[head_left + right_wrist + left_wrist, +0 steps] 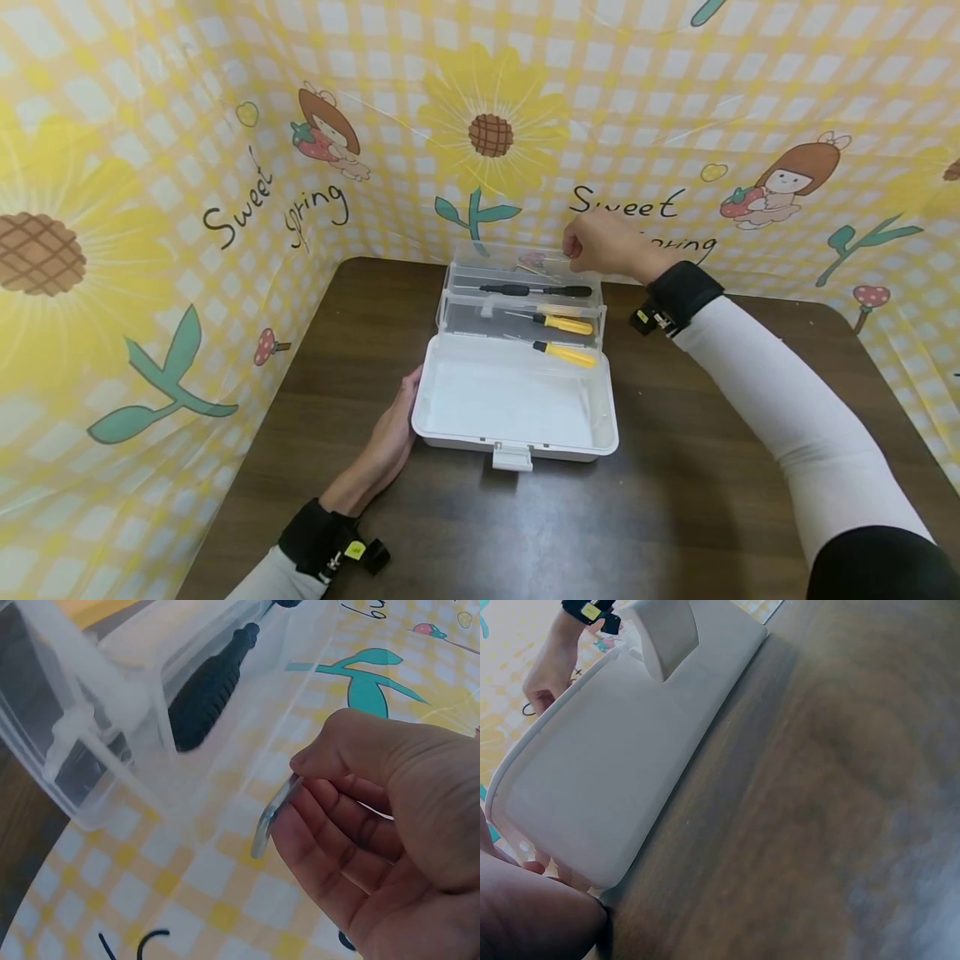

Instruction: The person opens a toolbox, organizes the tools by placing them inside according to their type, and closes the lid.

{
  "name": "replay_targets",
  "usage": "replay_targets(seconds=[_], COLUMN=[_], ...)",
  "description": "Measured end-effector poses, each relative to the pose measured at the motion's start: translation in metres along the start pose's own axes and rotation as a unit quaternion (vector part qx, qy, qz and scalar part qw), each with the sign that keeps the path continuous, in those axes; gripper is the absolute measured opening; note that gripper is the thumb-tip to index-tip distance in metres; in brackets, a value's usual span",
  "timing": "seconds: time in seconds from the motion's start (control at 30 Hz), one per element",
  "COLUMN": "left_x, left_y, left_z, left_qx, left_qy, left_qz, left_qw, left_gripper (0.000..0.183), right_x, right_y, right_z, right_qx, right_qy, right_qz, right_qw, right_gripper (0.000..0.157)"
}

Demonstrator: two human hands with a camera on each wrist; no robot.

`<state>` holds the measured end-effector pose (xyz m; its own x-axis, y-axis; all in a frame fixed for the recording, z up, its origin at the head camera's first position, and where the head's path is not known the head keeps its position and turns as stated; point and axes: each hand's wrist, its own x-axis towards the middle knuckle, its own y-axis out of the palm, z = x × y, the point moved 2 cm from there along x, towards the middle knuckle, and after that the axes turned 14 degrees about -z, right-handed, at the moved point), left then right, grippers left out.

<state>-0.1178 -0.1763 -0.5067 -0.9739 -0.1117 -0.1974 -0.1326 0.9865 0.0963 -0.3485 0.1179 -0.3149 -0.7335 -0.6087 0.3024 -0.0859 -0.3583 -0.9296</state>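
A white toolbox point(517, 400) lies with its lid up on the table, its translucent trays point(468, 312) raised at the back. My left hand point(390, 433) rests against the box's left side; in the left wrist view its fingers are partly hidden by the palm. Above the rear tray, my right hand point(607, 246) pinches a thin bent metal hex key point(271, 816) between thumb and fingers. Two yellow-handled screwdrivers point(566, 355) lie in the lower trays. A black-handled screwdriver point(506, 290) lies in the tray nearest the right hand.
The dark wooden table point(675, 467) extends in front of the box and to both sides. A yellow checked cloth point(405, 167) with flower prints hangs close behind the trays and along the left side. A latch point(512, 457) sticks out at the box's front.
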Motion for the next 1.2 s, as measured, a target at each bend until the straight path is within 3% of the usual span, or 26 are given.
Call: replay_targets(seconds=[0.27, 0.57, 0.83, 1.2], left_x=[0.001, 0.000, 0.000, 0.000], left_y=[-0.001, -0.001, -0.001, -0.001], left_z=[-0.001, 0.001, 0.001, 0.003], left_qx=[0.004, 0.001, -0.003, -0.001], left_qy=[0.002, 0.005, 0.008, 0.005], left_qz=[0.001, 0.002, 0.002, 0.002], left_qw=[1.0000, 1.0000, 1.0000, 1.0000], left_gripper=[0.070, 0.065, 0.069, 0.070], right_x=[0.011, 0.016, 0.015, 0.016], right_y=[0.017, 0.028, 0.033, 0.034], right_z=[0.005, 0.003, -0.003, -0.006], right_qx=[0.000, 0.022, 0.026, 0.018], right_qy=[-0.012, 0.008, 0.019, 0.004], right_qz=[0.012, 0.042, 0.046, 0.048], right_qw=[1.000, 0.999, 0.998, 0.999], right_gripper=[0.007, 0.012, 0.012, 0.013])
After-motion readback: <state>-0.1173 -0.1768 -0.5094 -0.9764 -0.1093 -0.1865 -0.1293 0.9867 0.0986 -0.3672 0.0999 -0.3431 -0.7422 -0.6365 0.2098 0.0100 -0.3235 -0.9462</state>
